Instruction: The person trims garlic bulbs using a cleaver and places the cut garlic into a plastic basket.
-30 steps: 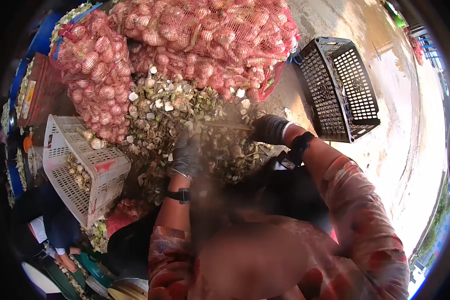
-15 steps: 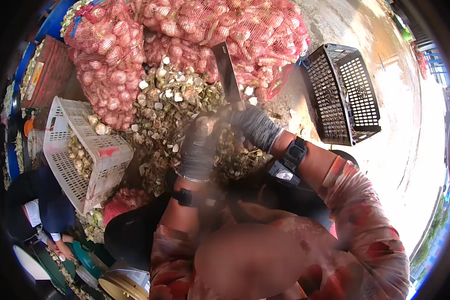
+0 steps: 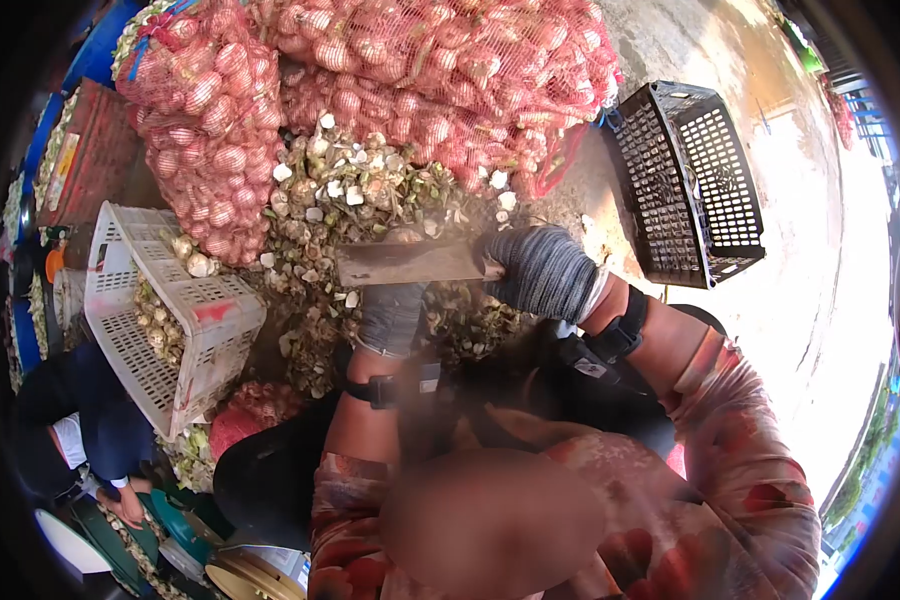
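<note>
My right hand [image 3: 550,270], in a grey knitted glove, grips the handle end of a cleaver [image 3: 410,264]. The broad blade lies level, pointing left, across the front of my left hand [image 3: 388,318]. That hand wears a grey glove too; its fingers seem curled, but the blade and blur hide what they hold. Beneath both hands spreads a heap of bulb trimmings [image 3: 315,235], with pale cut pieces, brown skins and green bits.
Red mesh sacks of bulbs [image 3: 420,60] stand behind the heap. A white crate [image 3: 195,335] with trimmed bulbs tips at left; a black crate [image 3: 685,190] stands at right. At lower left, another person's hand [image 3: 120,505] is over green containers.
The cleaver has swung from pointing up and away to lying level, pointing left over my left hand. My right hand has turned and shifted slightly to the right.
</note>
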Motion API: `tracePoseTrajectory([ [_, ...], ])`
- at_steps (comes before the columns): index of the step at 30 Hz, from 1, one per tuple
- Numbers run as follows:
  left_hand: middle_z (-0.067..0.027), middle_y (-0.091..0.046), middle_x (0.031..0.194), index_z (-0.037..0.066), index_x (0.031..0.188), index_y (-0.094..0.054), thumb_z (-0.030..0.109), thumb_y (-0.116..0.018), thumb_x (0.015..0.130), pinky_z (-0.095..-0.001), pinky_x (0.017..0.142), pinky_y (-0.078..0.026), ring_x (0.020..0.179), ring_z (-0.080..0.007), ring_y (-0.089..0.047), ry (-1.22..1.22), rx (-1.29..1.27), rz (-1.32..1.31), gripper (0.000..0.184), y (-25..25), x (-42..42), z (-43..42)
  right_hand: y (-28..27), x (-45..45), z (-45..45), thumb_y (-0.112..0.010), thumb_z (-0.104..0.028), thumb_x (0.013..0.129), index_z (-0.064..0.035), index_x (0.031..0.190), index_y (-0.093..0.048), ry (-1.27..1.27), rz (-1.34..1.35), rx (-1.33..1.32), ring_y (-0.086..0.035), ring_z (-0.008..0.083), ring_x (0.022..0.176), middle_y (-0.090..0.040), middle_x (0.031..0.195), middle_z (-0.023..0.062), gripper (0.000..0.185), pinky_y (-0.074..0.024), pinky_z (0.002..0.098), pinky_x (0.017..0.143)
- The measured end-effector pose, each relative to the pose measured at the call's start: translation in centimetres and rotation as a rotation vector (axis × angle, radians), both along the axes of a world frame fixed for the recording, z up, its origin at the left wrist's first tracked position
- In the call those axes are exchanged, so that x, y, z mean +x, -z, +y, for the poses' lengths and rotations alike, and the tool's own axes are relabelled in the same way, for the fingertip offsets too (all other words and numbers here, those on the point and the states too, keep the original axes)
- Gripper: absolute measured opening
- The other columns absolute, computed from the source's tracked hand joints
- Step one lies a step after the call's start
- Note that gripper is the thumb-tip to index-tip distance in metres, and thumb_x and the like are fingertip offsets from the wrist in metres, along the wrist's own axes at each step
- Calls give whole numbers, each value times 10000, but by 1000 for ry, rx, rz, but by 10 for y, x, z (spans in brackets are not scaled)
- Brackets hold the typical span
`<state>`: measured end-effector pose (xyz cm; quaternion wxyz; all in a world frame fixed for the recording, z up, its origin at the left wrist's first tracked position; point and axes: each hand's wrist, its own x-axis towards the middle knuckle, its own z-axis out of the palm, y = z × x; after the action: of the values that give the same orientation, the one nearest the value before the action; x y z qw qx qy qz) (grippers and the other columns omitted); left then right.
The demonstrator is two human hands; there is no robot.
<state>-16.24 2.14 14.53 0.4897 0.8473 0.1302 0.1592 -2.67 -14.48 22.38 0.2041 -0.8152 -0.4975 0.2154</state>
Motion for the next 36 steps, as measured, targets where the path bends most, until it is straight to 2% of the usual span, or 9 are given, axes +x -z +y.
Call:
tracePoseTrajectory([
  [7, -113, -589, 1130, 23, 1191, -517, 186, -406, 1005, -349, 875, -493, 1043, -211, -575, 85, 228, 65, 271, 43, -15, 8, 6, -7, 1, -650, -226, 765, -142, 898, -577, -55, -12, -19, -605, 361, 702, -613, 758, 118, 173, -480, 437, 614],
  [18, -53, -555, 988, 26, 1208, -456, 94, -648, 862, -304, 842, -451, 941, -154, -528, -296, -404, -42, 402, -28, -15, -10, 92, 53, -11, -588, -256, 815, -53, 918, -646, 107, 244, -445, -656, 340, 752, -655, 772, 168, 236, -509, 442, 662],
  [20, -27, -542, 943, 39, 1163, -479, 234, -675, 863, -345, 881, -443, 921, -158, -527, -417, -495, -258, 408, -53, -21, 45, 96, 64, -26, -551, -329, 852, -10, 900, -654, 104, -94, -309, -655, 339, 731, -654, 746, 180, 339, -512, 431, 676],
  [21, -55, -556, 992, 29, 1164, -477, 333, -618, 894, -390, 986, -396, 957, -191, -542, 42, -1032, -721, 430, -46, -31, 98, 75, 63, -28, -531, -361, 871, 4, 872, -642, 356, -64, -229, -649, 358, 725, -642, 717, 196, 381, -512, 425, 677],
  [25, -170, -527, 1221, -30, 1245, -401, 336, -407, 986, -456, 1087, -340, 1115, -298, -532, -413, -1278, -779, 449, -86, -46, 129, 26, 85, -38, -597, -206, 881, -28, 1011, -643, 157, -259, 166, -620, 270, 805, -625, 840, 118, 225, -503, 365, 713],
  [27, -226, -349, 1406, -17, 1302, -368, 323, -401, 980, -473, 1119, -303, 1261, -341, -424, -631, -973, -581, 469, -30, -6, 117, -30, 76, -35, -618, -148, 797, -95, 1111, -633, 379, -84, 126, -600, 266, 874, -609, 895, 77, 319, -507, 362, 722],
  [30, -187, -559, 1246, 33, 1279, -502, 218, -584, 929, -398, 1002, -423, 1142, -292, -542, -258, -1018, -52, 404, 53, 73, 19, -30, 86, -45, -625, -142, 792, -98, 1091, -632, 429, -81, 258, -586, 245, 838, -593, 869, 64, 302, -502, 353, 697],
  [34, -121, -621, 1163, 99, 1280, -534, 213, -606, 896, -365, 1002, -415, 1107, -247, -576, 173, 38, 227, 407, 116, 149, -102, -10, 91, -49, -641, -186, 848, -72, 1000, -636, 453, -38, 365, -562, 167, 715, -573, 787, 33, 190, -479, 302, 632],
  [36, -123, -547, 1260, 147, 1324, -486, 287, -586, 880, -385, 1039, -358, 1185, -236, -508, 144, -344, 377, 476, 185, 174, -127, 4, 94, -53, -637, -173, 864, -60, 979, -634, 323, -341, 314, -600, 176, 670, -610, 776, 51, 161, -485, 290, 617],
])
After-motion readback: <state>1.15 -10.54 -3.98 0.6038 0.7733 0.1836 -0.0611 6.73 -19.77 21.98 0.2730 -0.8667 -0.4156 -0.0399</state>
